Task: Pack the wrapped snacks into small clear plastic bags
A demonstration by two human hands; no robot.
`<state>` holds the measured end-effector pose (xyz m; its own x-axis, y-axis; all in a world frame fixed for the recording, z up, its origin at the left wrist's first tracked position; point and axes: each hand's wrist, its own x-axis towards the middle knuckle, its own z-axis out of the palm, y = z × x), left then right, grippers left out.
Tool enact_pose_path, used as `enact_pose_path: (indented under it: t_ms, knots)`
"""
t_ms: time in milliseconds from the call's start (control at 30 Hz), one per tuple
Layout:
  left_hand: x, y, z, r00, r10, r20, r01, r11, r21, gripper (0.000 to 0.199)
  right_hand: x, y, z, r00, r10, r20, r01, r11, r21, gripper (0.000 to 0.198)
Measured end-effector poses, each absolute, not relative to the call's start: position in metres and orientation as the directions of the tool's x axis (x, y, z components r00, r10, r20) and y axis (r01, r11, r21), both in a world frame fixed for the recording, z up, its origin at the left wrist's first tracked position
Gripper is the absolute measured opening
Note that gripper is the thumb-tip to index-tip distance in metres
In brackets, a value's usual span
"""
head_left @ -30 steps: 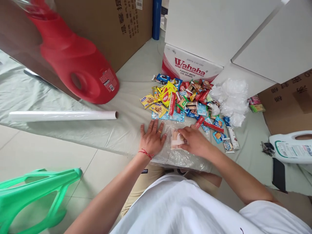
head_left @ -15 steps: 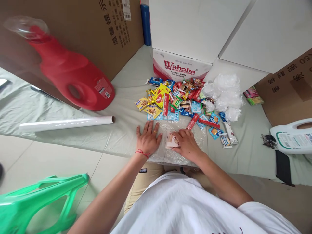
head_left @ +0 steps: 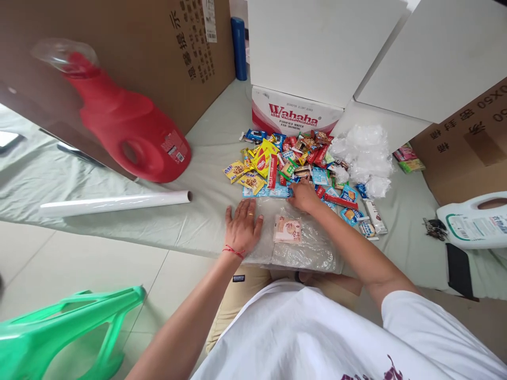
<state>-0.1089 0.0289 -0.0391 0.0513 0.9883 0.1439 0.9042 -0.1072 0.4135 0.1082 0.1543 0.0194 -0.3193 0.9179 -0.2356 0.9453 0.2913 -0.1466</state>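
Observation:
My left hand lies flat with its fingers spread, pressing on the left edge of a sheet of clear plastic film. On the film rests a pale pink packet, apart from both hands. My right hand is at the near edge of a heap of wrapped snacks, its fingers curled down beside a light blue packet. What its fingertips pinch, if anything, is hidden. Close by in the heap are a red bar, a yellow packet and yellow cookie packets.
Bunched clear plastic sits right of the heap, before white boxes. To the left are a white roll and a red jug. A white bottle and black phone lie right. A green stool stands below.
My right hand has left the pale pink packet on the film and moved forward to the snack heap. My left hand stays flat at the film's edge. The view has shifted slightly.

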Motion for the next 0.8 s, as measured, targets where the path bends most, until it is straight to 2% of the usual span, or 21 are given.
enact_pose_path:
  t_ms: [133, 267, 333, 433, 533, 667, 800]
  knots:
    - [-0.115, 0.028, -0.041, 0.024, 0.984, 0.176, 0.887, -0.103, 0.45, 0.065, 0.112, 0.15, 0.029, -0.432, 0.867, -0.249, 0.894, 0.375, -0.246, 0.019]
    - [-0.118, 0.027, -0.04, 0.05, 0.982, 0.183, 0.881, -0.13, 0.456, 0.052, 0.12, 0.133, 0.042, -0.58, 0.81, -0.083, 0.771, 0.513, -0.377, 0.016]
    - [-0.118, 0.027, -0.04, 0.046, 0.98, 0.196, 0.873, -0.134, 0.468, 0.046, 0.123, 0.119, 0.048, -0.628, 0.778, -0.014, 0.722, 0.576, -0.383, 0.017]
    - [-0.119, 0.027, -0.04, 0.052, 0.976, 0.212, 0.866, -0.149, 0.477, 0.026, 0.126, 0.094, 0.057, -0.66, 0.751, -0.002, 0.716, 0.629, -0.302, 0.025]
    - [-0.12, 0.027, -0.042, 0.086, 0.969, 0.232, 0.857, -0.191, 0.479, 0.005, 0.127, 0.071, 0.061, -0.679, 0.732, -0.057, 0.728, 0.66, -0.185, 0.03]
    - [-0.122, 0.029, -0.041, 0.086, 0.965, 0.248, 0.822, -0.21, 0.53, 0.011, 0.125, 0.044, 0.056, -0.704, 0.696, -0.144, 0.709, 0.7, -0.085, 0.037]
    - [-0.125, 0.029, -0.038, 0.066, 0.978, 0.2, 0.795, -0.172, 0.582, 0.016, 0.118, 0.021, 0.043, -0.749, 0.637, -0.183, 0.65, 0.759, -0.022, 0.04]
